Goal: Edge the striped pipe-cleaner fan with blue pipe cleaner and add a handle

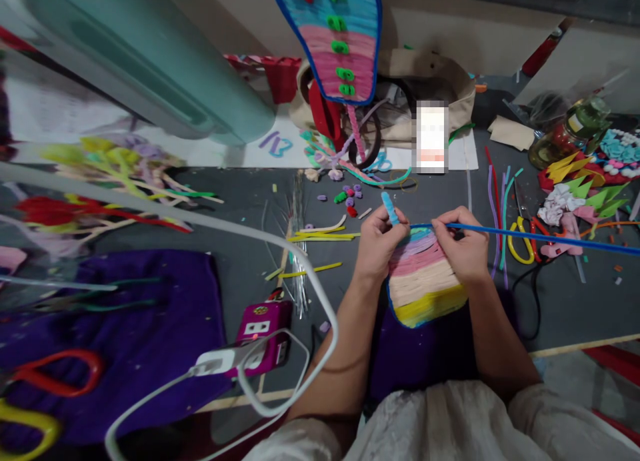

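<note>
A striped panel [425,274] of pipe cleaners, yellow, cream, pink, lilac and blue, hangs between my hands above the table's front edge. My left hand [383,238] pinches its upper left corner, where a short light-blue twisted stem [389,208] sticks up. At the upper right edge my right hand [463,241] grips a dark-blue pipe cleaner [540,236], whose long free end stretches off to the right. The same dark blue borders the panel's left side. A finished-looking striped panel [340,41] with green curls stands upright behind, on a pink twisted stem.
A purple power strip [265,338] with a white cable [320,294] lies left of my arm. Yellow-handled scissors [521,241] and a pink glue gun [565,234] are at right. A glass jar [570,134] stands behind them. Small coloured curls [347,196] lie beyond my hands.
</note>
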Demonstrator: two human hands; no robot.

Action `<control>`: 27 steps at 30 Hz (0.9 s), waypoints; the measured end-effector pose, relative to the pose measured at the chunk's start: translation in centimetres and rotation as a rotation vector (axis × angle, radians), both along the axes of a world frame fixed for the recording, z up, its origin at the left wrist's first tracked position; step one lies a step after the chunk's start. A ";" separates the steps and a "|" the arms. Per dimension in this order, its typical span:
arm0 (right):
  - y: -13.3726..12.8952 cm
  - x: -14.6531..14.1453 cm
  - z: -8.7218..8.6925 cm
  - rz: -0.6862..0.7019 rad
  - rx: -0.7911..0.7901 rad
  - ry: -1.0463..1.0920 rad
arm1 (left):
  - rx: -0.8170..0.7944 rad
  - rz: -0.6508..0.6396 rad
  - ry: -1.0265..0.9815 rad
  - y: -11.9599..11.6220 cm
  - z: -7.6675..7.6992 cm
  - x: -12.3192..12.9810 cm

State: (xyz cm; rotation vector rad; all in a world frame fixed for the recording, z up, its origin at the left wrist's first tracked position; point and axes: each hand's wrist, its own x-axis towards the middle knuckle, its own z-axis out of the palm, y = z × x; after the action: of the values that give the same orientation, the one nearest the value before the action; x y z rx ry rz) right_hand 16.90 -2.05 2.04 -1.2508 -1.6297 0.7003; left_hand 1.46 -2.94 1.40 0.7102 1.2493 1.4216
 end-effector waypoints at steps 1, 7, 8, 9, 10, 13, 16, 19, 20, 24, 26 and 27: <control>0.0 0.0 0.0 -0.001 0.003 0.001 | 0.000 -0.001 0.000 0.0 0.0 0.0; 0.1 0.0 0.0 -0.001 -0.010 -0.004 | -0.004 -0.008 -0.003 0.0 0.2 0.0; 0.1 0.0 0.0 -0.001 -0.010 -0.003 | -0.004 -0.009 -0.001 0.0 0.2 0.0; 0.0 0.0 0.0 -0.003 -0.009 -0.002 | -0.004 -0.010 0.001 0.0 0.3 0.0; 0.0 0.0 0.1 -0.005 -0.009 -0.003 | -0.005 -0.012 0.004 -0.1 0.3 0.0; 0.0 0.0 0.1 -0.013 -0.010 -0.011 | -0.008 -0.014 0.007 -0.1 0.4 -0.1; 0.0 0.0 0.1 -0.018 -0.009 -0.016 | -0.012 -0.011 0.007 0.0 0.4 -0.1; 0.0 0.0 0.1 -0.017 -0.013 -0.019 | -0.015 -0.012 0.012 0.0 0.4 -0.1; 0.0 0.0 0.0 -0.016 -0.016 -0.019 | -0.015 -0.012 0.014 0.0 0.5 0.0; 0.0 0.0 0.1 -0.011 -0.017 -0.017 | -0.014 -0.009 0.020 0.0 0.4 0.0; 0.0 -0.1 0.1 -0.013 -0.014 -0.015 | -0.012 -0.011 0.015 0.0 0.4 -0.1; 0.0 -0.1 0.2 -0.014 -0.015 -0.014 | -0.012 -0.013 0.012 0.0 0.4 -0.1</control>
State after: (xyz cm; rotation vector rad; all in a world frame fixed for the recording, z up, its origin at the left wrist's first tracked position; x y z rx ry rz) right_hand 16.84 -2.08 2.22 -1.2792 -1.6280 0.6975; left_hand 1.36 -2.95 1.76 0.7186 1.2590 1.4004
